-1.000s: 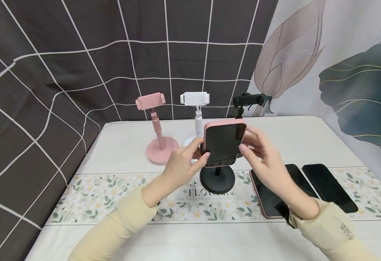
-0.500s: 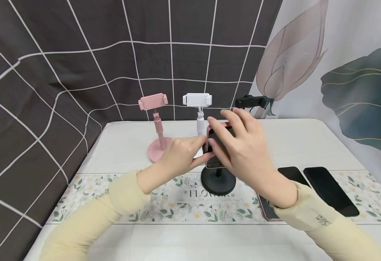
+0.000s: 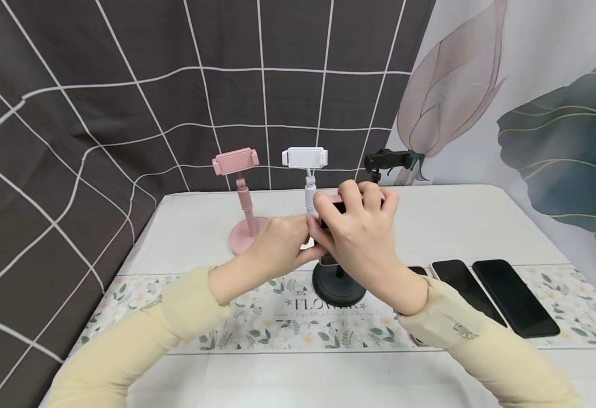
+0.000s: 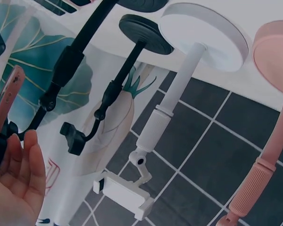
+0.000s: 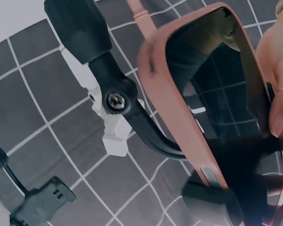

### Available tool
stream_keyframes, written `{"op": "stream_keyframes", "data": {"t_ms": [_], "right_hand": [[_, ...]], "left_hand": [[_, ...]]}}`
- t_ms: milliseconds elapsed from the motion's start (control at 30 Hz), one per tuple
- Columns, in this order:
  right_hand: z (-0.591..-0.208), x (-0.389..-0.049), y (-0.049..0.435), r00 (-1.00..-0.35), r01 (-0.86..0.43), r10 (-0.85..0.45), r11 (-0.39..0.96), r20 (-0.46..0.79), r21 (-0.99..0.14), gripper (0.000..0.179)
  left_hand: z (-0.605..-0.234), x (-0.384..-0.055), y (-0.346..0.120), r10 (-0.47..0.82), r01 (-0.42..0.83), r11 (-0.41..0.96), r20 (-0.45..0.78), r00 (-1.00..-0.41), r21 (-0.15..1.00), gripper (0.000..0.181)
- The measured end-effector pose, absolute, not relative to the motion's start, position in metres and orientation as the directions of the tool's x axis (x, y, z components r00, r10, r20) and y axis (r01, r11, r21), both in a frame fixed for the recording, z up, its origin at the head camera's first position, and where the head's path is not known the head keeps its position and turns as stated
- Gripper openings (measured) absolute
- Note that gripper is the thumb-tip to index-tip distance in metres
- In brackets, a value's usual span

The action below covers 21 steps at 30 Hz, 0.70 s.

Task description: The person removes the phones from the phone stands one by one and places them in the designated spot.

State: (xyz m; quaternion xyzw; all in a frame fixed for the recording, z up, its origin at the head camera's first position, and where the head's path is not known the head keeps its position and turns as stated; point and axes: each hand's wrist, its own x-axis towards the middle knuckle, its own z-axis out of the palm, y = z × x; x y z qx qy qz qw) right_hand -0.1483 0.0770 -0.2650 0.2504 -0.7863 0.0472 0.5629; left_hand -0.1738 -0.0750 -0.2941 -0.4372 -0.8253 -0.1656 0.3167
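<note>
A phone in a pink case [image 5: 167,106] sits upright in the clamp [image 5: 210,202] of a black phone stand [image 3: 338,288], its round base on the floral table runner. My left hand [image 3: 277,241] pinches the clamp at the phone's left edge with thumb and index finger. In the left wrist view its other fingers [image 4: 26,160] lie behind that edge. My right hand [image 3: 361,229] covers most of the phone in the head view, its fingers curled over the top edge and its thumb reaching to the left edge. What its fingertips touch is hidden.
Pink [image 3: 245,209], white [image 3: 305,158] and another black phone stand [image 3: 389,160] stand behind. Dark phones, including one at the far right [image 3: 517,297], lie on the runner beneath and beside my right forearm. A dark grid curtain [image 3: 175,96] backs the table.
My right hand has moved left from the phone's right side, across its screen, and its fingers have curled over the top. The left hand stays at the left edge.
</note>
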Motion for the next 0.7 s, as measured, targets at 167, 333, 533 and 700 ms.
{"op": "stream_keyframes", "data": {"t_ms": [167, 333, 533, 700], "right_hand": [[-0.2660, -0.1533, 0.0728, -0.161, -0.465, -0.322, 0.859, 0.933, 0.216, 0.005], [-0.2638, -0.1557, 0.0722, -0.159, -0.449, -0.339, 0.861, 0.927, 0.238, 0.006], [-0.2628, -0.1542, 0.0754, -0.193, -0.463, -0.345, 0.857, 0.918, 0.225, 0.009], [-0.2603, -0.1552, 0.0738, -0.190, -0.479, -0.367, 0.844, 0.910, 0.240, 0.009]], "left_hand": [[-0.2964, -0.1738, -0.0788, 0.614, 0.852, 0.515, 0.652, -0.444, 0.095, 0.022], [-0.2965, -0.1745, -0.0786, 0.613, 0.865, 0.490, 0.661, -0.433, 0.111, 0.020], [-0.2965, -0.1778, -0.0773, 0.615, 0.886, 0.442, 0.672, -0.413, 0.140, 0.020], [-0.2964, -0.1812, -0.0801, 0.613, 0.897, 0.400, 0.673, -0.415, 0.189, 0.020]]}}
